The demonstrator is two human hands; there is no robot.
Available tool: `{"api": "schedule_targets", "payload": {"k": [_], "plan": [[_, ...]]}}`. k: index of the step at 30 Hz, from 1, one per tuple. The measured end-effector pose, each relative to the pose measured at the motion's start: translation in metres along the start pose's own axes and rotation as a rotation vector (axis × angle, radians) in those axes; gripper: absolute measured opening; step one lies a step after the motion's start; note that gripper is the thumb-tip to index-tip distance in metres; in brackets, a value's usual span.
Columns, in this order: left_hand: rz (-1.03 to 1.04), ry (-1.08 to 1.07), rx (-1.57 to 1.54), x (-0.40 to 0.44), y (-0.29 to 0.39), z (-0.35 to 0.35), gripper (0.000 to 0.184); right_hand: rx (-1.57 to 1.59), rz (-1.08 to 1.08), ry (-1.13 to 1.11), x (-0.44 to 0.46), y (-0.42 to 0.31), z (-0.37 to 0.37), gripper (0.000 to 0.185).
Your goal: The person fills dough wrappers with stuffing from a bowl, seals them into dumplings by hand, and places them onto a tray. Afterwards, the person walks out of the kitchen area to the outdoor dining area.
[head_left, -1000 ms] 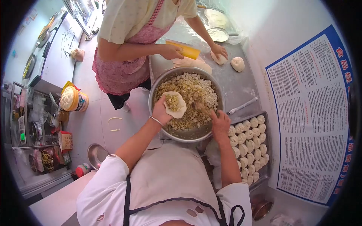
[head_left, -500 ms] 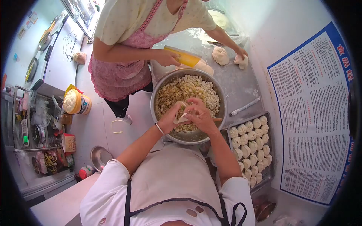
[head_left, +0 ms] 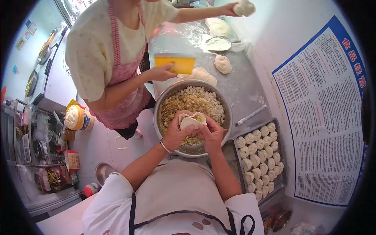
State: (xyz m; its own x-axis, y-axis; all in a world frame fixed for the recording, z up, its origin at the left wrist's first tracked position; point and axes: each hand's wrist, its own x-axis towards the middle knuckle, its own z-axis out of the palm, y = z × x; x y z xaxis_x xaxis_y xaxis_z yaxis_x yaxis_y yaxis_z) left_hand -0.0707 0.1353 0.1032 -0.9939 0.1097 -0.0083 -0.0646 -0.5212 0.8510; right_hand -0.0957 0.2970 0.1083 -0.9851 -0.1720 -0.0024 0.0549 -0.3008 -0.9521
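Note:
My left hand (head_left: pixel 176 131) and my right hand (head_left: pixel 212 134) both grip a round dough wrapper (head_left: pixel 190 122), one on each side. Its edges curve upward around some filling, and its top is still open. They hold it over the near part of a large steel bowl (head_left: pixel 157 129) of chopped filling (head_left: pixel 180 103), with paler cubes (head_left: pixel 209 102) at its far right. Right of the bowl, a metal tray (head_left: pixel 282 178) holds rows of pleated buns (head_left: pixel 254 159).
Across the bowl a co-worker in a pink apron (head_left: pixel 135 64) holds a yellow scraper (head_left: pixel 184 64) and raises a dough lump (head_left: pixel 244 8). Another dough lump (head_left: pixel 223 64), flat wrappers (head_left: pixel 201 75), a floury scoop (head_left: pixel 218 44) and a whitish rod (head_left: pixel 251 114) lie on the metal table (head_left: pixel 243 92).
My right hand has come from the bowl's right side to the wrapper, whose edges now curve up. The co-worker has leaned left and lifted a dough lump off the table.

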Motion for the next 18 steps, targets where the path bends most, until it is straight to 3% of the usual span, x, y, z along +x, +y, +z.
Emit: {"api": "schedule_targets", "payload": {"k": [2,5,12,14,18], "plan": [[-0.019,0.016,-0.058,-0.002,0.001,0.007,0.035,-0.424,-0.26,0.064,-0.003,-0.011,0.005,0.03],[-0.022,-0.031,-0.057,-0.005,0.009,0.015,0.031,-0.74,-0.648,0.013,0.002,-0.019,-0.005,0.02],[0.049,-0.172,0.208,-0.005,0.019,0.011,0.031,-0.401,-0.336,-0.041,0.008,-0.033,-0.006,0.012],[0.122,-0.22,0.243,-0.001,0.011,0.004,0.031,-0.425,-0.376,-0.129,0.008,-0.023,-0.011,0.018],[0.044,-0.146,0.297,-0.004,0.028,0.017,0.038,-0.438,-0.429,-0.109,0.006,-0.017,-0.014,0.024]]}}
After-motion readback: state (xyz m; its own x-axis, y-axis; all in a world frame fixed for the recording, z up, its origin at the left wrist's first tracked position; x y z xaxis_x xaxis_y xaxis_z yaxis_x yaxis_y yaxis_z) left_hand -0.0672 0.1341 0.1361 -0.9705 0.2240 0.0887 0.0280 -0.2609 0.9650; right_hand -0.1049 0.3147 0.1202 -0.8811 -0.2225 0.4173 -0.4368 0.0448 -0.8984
